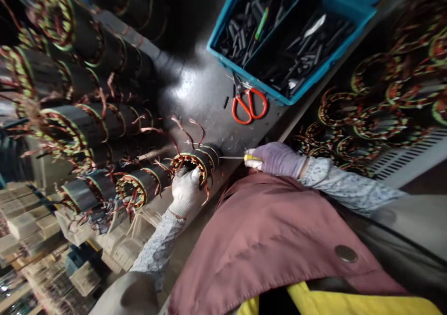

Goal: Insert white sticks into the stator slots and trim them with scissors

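My left hand (186,191), in a white knitted glove, is closed on the near rim of a motor stator (208,156). Some of its fingers reach inside the bore. The stator lies on its side, with copper wire leads sticking up from its ring of windings. My right hand (281,159), in a purple glove with pale fingertips, grips a screwdriver (248,157) by its yellow handle. The thin shaft points left, its tip close to the stator's right end; whether it touches, I cannot tell.
Rows of wound stators (80,124) lie to the left, and more (379,119) stand at the right. Red-handled scissors (249,105) lie on the metal table (188,84) before a blue divided bin (279,96) of small black pieces. Wooden blocks (26,224) are stacked lower left.
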Action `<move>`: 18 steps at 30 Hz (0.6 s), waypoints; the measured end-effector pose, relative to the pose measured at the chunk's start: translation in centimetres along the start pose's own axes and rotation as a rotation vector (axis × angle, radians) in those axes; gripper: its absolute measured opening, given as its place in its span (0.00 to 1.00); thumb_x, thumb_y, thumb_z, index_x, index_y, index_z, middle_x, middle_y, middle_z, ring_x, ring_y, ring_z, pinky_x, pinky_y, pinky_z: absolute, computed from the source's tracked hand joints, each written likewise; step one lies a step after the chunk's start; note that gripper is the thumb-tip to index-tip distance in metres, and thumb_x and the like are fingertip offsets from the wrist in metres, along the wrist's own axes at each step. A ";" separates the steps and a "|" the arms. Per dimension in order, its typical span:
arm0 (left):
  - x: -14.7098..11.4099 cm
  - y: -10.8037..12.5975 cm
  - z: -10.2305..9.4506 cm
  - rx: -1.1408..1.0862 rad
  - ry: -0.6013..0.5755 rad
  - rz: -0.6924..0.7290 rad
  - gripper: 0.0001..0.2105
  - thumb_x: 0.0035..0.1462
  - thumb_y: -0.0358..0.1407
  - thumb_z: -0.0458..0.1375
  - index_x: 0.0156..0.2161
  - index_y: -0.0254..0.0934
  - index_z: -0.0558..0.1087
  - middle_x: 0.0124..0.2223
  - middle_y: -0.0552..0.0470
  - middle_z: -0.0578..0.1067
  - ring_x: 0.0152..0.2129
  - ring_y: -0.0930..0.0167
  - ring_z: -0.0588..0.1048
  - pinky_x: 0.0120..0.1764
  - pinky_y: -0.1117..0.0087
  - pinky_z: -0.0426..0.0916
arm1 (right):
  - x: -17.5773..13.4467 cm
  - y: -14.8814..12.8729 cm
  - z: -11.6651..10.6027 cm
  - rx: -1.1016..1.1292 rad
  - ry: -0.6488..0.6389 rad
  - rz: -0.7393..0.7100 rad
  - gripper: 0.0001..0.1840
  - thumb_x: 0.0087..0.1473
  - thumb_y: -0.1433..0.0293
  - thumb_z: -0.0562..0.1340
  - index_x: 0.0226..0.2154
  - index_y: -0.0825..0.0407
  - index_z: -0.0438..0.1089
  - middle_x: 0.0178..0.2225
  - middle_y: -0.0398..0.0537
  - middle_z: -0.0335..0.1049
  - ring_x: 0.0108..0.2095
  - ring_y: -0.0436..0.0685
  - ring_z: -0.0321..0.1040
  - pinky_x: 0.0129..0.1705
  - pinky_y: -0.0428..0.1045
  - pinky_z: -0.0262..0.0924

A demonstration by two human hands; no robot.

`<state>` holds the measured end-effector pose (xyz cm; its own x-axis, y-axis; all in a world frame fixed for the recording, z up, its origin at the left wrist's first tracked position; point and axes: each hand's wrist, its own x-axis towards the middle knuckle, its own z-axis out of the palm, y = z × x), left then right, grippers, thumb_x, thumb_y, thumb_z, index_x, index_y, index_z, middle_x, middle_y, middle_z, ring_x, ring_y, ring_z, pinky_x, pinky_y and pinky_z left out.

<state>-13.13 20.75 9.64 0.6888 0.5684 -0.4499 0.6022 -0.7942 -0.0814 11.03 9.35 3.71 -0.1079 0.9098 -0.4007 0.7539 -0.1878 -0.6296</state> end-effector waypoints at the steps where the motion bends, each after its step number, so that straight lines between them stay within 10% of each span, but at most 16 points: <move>1: 0.0 0.0 0.1 0.005 0.003 -0.005 0.20 0.49 0.36 0.56 0.50 0.38 0.71 0.37 0.45 0.79 0.41 0.59 0.74 0.45 0.61 0.65 | -0.4 0.5 0.2 -0.041 -0.004 0.040 0.20 0.59 0.57 0.53 0.44 0.50 0.73 0.39 0.50 0.77 0.39 0.58 0.73 0.35 0.47 0.57; 18: 0.1 0.4 0.9 0.044 0.011 -0.119 0.14 0.51 0.40 0.54 0.41 0.36 0.74 0.30 0.43 0.77 0.34 0.59 0.75 0.38 0.62 0.65 | -0.7 -2.0 3.7 -0.090 -0.049 0.082 0.24 0.62 0.56 0.49 0.52 0.51 0.67 0.41 0.53 0.75 0.40 0.61 0.72 0.32 0.49 0.55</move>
<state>-13.14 20.29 8.75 0.6179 0.6617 -0.4247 0.6620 -0.7292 -0.1730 7.17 7.74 2.78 -0.0731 0.8731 -0.4820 0.8161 -0.2255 -0.5321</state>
